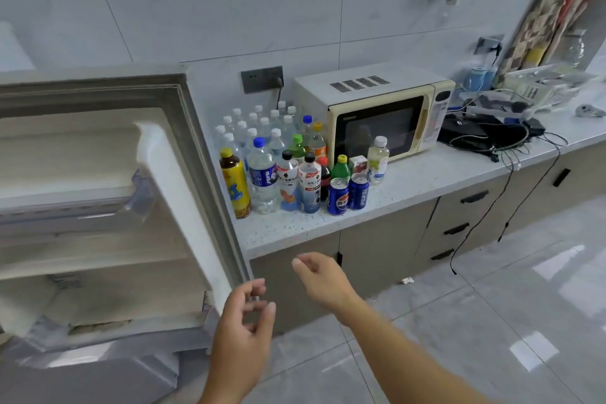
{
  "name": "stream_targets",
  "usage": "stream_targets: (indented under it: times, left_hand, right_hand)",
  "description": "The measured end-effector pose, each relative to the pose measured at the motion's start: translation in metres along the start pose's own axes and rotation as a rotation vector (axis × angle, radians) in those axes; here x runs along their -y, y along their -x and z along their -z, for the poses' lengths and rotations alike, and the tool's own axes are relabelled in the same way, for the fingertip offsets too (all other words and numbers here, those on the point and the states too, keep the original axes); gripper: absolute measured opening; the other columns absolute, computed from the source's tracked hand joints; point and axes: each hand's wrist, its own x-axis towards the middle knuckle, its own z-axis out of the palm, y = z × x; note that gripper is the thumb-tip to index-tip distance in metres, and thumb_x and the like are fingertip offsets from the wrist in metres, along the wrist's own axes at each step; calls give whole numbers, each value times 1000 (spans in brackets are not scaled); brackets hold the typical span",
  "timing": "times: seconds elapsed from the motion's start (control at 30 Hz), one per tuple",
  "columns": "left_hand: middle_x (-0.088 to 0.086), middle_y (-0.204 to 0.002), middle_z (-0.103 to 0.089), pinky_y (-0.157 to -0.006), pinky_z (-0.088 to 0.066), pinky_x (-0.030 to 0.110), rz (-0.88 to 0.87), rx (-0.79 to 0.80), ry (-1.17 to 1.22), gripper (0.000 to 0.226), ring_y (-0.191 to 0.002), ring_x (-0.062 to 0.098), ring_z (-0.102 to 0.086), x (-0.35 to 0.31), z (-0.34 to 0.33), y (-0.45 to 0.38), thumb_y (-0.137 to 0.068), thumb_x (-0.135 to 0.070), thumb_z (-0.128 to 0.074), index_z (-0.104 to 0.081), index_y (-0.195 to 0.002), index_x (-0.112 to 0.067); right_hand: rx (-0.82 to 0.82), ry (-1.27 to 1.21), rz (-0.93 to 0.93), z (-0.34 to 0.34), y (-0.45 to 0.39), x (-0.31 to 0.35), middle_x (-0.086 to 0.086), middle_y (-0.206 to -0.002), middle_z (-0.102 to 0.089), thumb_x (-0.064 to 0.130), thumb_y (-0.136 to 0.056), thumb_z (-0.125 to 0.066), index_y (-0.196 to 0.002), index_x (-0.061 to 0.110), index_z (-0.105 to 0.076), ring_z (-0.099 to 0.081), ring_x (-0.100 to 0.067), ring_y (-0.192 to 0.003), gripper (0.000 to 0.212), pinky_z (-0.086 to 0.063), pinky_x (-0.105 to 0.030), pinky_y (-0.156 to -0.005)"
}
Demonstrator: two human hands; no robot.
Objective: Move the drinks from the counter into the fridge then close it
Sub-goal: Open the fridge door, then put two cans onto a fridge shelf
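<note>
nothing is being held: the left hand [244, 318] is being carried loosely curled and empty beside the open fridge door [170, 207], and the right hand [319, 277] is being kept relaxed and empty below the counter [426, 174] edge. the drinks, among them a yellow tea bottle [235, 185], a pepsi water bottle [262, 175] and two pepsi cans [348, 194], are all being left on the counter beside the microwave [377, 118]. judging by this, loading is barely being begun, and closing is being left for last.

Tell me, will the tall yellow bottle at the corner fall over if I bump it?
Probably, yes. The yellow bottle is tall and narrow, so a push near its cap could tip it. It looks full, so likely heavy. It stands near the counter edge, so it might fall off.
</note>
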Motion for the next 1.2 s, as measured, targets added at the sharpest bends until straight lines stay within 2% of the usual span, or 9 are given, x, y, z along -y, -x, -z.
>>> stream_targets:
  times: [0.1,0.3,0.6,0.7,0.77,0.83,0.93,1.07,1.2]
  left_hand:
    - [-4,-113,-64,-69,-51,10,42,54,2,31,-95,-3,-63,1,-42,-11,-91,-10,-65,-60,-113,-31]
    - [-17,-122,-59,-72,-49,9,138,134,-40,46,-103,-4,-62,15,-131,-77,-91,-23,-67,-49,-129,-39]
    - [-3,-159,-31,-111,-35,33,318,117,-46,86,-142,14,-34,57,-267,-243,-84,-27,-76,-25,-153,-27]
    - [-3,-155,-38,-106,-37,29,344,57,-80,92,-138,14,-40,73,-294,-280,-78,-26,-81,-28,-153,-24]
    - [-1,-151,-45,-110,-41,37,362,23,-77,93,-136,16,-46,83,-306,-296,-75,-23,-83,-31,-151,-21]
    - [0,-147,-50,-109,-45,44,378,5,-62,93,-133,17,-50,90,-314,-305,-73,-20,-86,-33,-150,-20]
    - [-2,-140,-56,-104,-49,39,374,-46,-47,89,-127,15,-54,99,-323,-313,-70,-19,-88,-40,-145,-21]
    - [-15,-119,-63,-80,-44,4,365,-132,-45,74,-108,4,-59,105,-330,-316,-66,-22,-91,-49,-127,-33]
    - [-21,-113,-64,-82,-47,10,365,-173,-48,70,-106,0,-61,108,-330,-315,-64,-31,-92,-52,-121,-37]
  right_hand:
    - [-100,3,-101,43,-1,-55,10,-105,-69,41,-96,-58,-121,19,-66,-63,-6,-99,35,-50,-24,-86]
    - [-175,8,-204,115,-39,-119,10,-99,-68,38,-94,-62,-121,17,-65,-64,-4,-92,34,-52,-27,-84]
    - [-226,99,-161,201,-195,-118,11,-115,-61,48,-87,-69,-137,28,-50,-62,-5,-98,58,-56,-33,-88]
    - [-200,118,-147,210,-244,-115,4,-131,-56,48,-82,-74,-142,32,-41,-59,-11,-105,70,-53,-34,-90]
    - [-180,124,-120,210,-269,-117,2,-138,-53,46,-78,-78,-146,31,-37,-54,-15,-115,81,-50,-34,-92]
    - [-153,118,-94,208,-287,-121,2,-141,-50,43,-75,-82,-148,30,-34,-51,-15,-121,89,-48,-36,-96]
    - [-96,116,-48,205,-309,-129,5,-140,-52,40,-69,-86,-145,31,-37,-50,-15,-125,90,-47,-41,-103]
    - [-29,44,26,199,-328,-140,24,-121,-60,36,-61,-92,-121,51,-48,-54,9,-111,75,-44,-12,-91]
    - [10,-12,63,198,-339,-143,37,-111,-60,42,-55,-94,-114,57,-45,-51,20,-107,77,-41,0,-80]
